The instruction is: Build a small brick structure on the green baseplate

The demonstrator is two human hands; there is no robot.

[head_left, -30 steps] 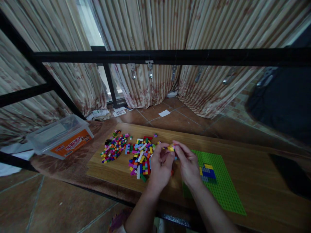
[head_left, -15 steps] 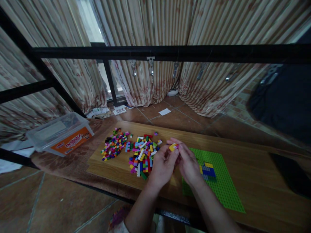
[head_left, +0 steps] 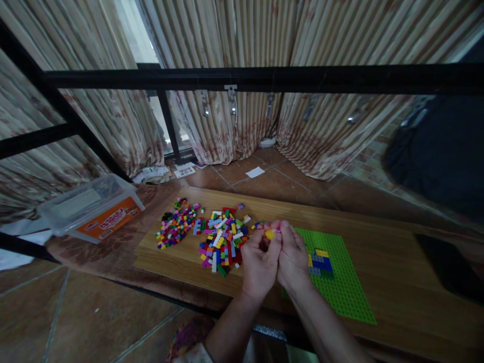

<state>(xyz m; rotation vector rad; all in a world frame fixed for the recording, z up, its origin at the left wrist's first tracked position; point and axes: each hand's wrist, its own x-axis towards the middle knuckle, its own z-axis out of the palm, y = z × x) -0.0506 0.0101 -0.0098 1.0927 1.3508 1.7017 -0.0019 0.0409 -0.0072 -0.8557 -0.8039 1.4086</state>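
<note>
My left hand [head_left: 260, 262] and my right hand [head_left: 293, 252] meet over the wooden board, fingers closed together around a small yellow toy brick [head_left: 269, 234]. A bit of pink shows beside the yellow, mostly covered by fingertips. Just left of my hands lies a pile of mixed larger bricks [head_left: 223, 239]. The green baseplate [head_left: 346, 282] is to the right, partly behind my right hand and forearm. On it stands a low build of blue, grey and yellow bricks [head_left: 321, 263], its left end hidden.
Smaller pieces [head_left: 177, 224] form another heap at the board's left. A clear plastic box [head_left: 91, 206] with an orange label sits farther left on brown cloth. A dark flat object [head_left: 449, 267] lies at the right. A black metal bar [head_left: 242, 79] crosses ahead of the curtains.
My hands have drawn closer together, and the fingers now cover more of the yellow brick. The camera view has shifted slightly. The baseplate build looks the same.
</note>
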